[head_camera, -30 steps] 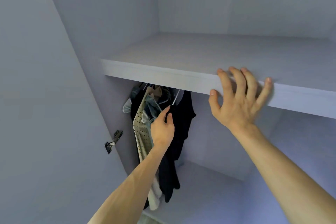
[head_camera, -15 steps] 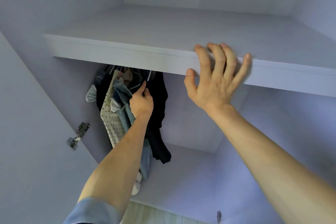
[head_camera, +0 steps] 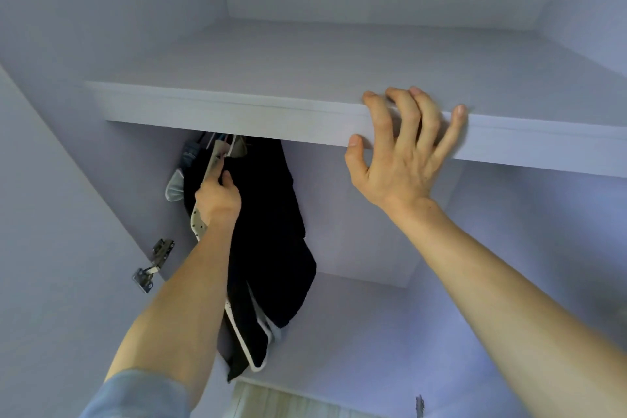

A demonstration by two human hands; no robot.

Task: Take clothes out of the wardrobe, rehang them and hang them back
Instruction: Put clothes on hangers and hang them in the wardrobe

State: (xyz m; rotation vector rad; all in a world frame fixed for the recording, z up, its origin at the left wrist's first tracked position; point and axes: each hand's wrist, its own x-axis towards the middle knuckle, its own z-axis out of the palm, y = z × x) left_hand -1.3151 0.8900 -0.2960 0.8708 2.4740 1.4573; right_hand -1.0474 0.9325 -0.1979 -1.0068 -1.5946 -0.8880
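Observation:
Several garments hang bunched at the left end of the wardrobe under a white shelf [head_camera: 237, 112]: a long black garment [head_camera: 271, 231], a cream polka-dot one [head_camera: 197, 226] and denim [head_camera: 190, 154]. My left hand [head_camera: 219, 198] reaches up among them, fingers curled round a hanger [head_camera: 222, 149] near its neck. The rail and hooks are mostly hidden behind the shelf edge. My right hand [head_camera: 403, 156] rests on the shelf's front edge, fingers spread over the top, thumb against the face.
The open wardrobe door with a metal hinge [head_camera: 154, 265] stands at the left. To the right of the clothes is the wardrobe's back wall, and below them its floor panel [head_camera: 339, 332]. A strip of light room floor [head_camera: 271, 400] shows at the bottom.
My left hand has pushed higher into the clothes and closed on a hanger. The view has tilted upward and moved closer. My right hand has stayed on the shelf edge.

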